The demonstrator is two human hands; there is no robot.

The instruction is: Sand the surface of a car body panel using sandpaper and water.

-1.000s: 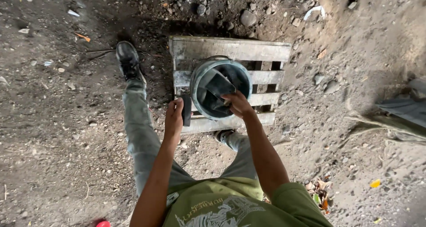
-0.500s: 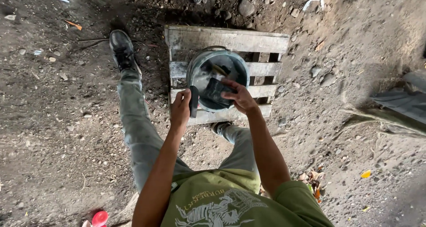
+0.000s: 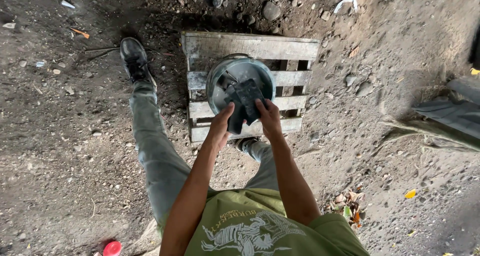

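A round grey metal basin (image 3: 218, 82) sits on a small wooden pallet (image 3: 250, 47) on bare dirt. Over the basin's near rim both of my hands hold a flat dark slab-like piece (image 3: 244, 100). My left hand (image 3: 222, 122) grips its lower left edge. My right hand (image 3: 268, 117) presses on its right side. More dark pieces lie inside the basin; what they are is unclear. My left leg stretches out past the pallet's left side, ending in a black shoe (image 3: 132, 58).
Stones (image 3: 271, 10) and litter lie beyond the pallet. A grey sheet-metal piece (image 3: 452, 113) lies at the right. A red cap (image 3: 112, 248) rests at the bottom left, dry leaves (image 3: 350, 206) by my right side.
My left hand has moved up from the pallet's edge to join the right on the dark piece, which now stands partly lifted over the basin's near rim.
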